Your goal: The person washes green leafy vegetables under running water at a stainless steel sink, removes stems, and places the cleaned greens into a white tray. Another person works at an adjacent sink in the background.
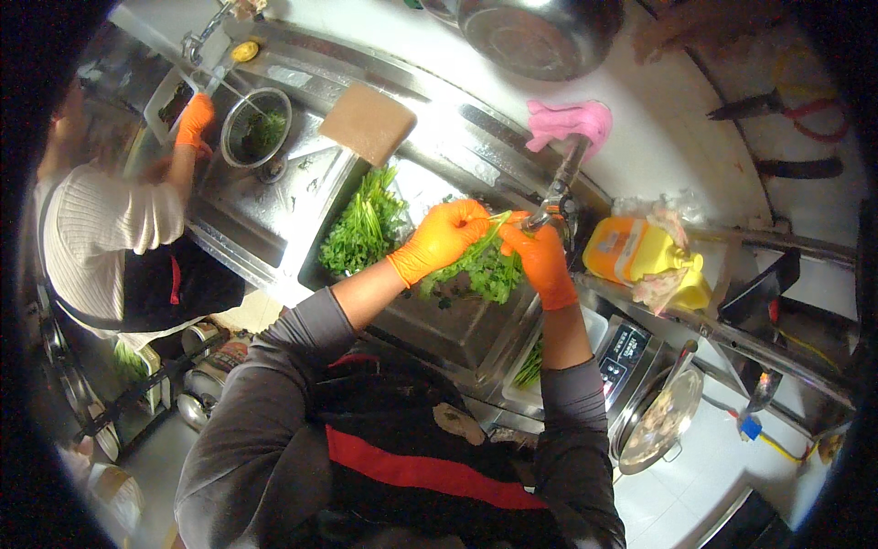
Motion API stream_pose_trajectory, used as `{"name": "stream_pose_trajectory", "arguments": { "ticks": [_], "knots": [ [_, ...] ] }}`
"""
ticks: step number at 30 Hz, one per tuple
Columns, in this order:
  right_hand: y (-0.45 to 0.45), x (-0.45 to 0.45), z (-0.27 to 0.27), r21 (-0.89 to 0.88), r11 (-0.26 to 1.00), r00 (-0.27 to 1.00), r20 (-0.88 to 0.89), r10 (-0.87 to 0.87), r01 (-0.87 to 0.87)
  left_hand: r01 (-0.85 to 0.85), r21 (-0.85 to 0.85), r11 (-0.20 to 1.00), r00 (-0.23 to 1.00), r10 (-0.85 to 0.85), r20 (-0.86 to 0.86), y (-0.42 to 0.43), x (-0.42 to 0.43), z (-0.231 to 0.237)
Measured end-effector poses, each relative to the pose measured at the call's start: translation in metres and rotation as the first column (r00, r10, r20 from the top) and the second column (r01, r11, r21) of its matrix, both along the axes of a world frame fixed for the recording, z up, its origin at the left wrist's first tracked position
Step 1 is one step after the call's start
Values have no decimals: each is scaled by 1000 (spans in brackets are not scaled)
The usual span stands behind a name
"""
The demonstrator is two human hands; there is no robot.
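Both of my hands wear orange gloves and meet above the right part of a stainless steel sink basin (pixel 446 336). My left hand (pixel 442 233) pinches pale stems of a leafy green herb (pixel 483 274), which looks like coriander or celery. My right hand (pixel 542 261) grips the same stems close beside it, near the tap. The leaves hang down between and below the hands. To the left of my left hand, a larger heap of the same greens (pixel 363 226) lies against the basin's left wall. Beneath my right forearm, a white plastic tub (pixel 514 391) holds cut green stems (pixel 529 367).
A tap (pixel 564 178) with a pink cloth (pixel 573 123) stands behind my right hand. A brown board (pixel 369 123) spans the sink's back edge. At left, a co-worker's gloved hand (pixel 195 123) is near a metal strainer (pixel 236 154). A yellow jug (pixel 617 250) and a pan (pixel 665 412) are at right.
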State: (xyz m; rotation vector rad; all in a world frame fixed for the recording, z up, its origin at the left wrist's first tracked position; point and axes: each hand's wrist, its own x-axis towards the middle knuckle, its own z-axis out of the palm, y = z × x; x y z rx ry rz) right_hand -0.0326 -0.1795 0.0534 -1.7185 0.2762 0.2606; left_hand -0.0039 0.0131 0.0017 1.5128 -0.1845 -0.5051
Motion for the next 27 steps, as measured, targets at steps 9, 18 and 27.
{"name": "stream_pose_trajectory", "arguments": {
  "ticks": [9, 18, 27],
  "knots": [
    [3, 0, 7, -36, 993, 993, 41, 111, -110, 119, -259, 959, 941, -192, -279, 7, 9, 13],
    [5, -4, -9, -237, 971, 984, 178, 7, 36, 103, -225, 969, 904, -185, -385, 0, 7, 11],
    [2, 3, 9, -114, 988, 995, 30, -99, 102, 66, -105, 992, 997, -69, -22, -6, 11, -6]
  ]
}}
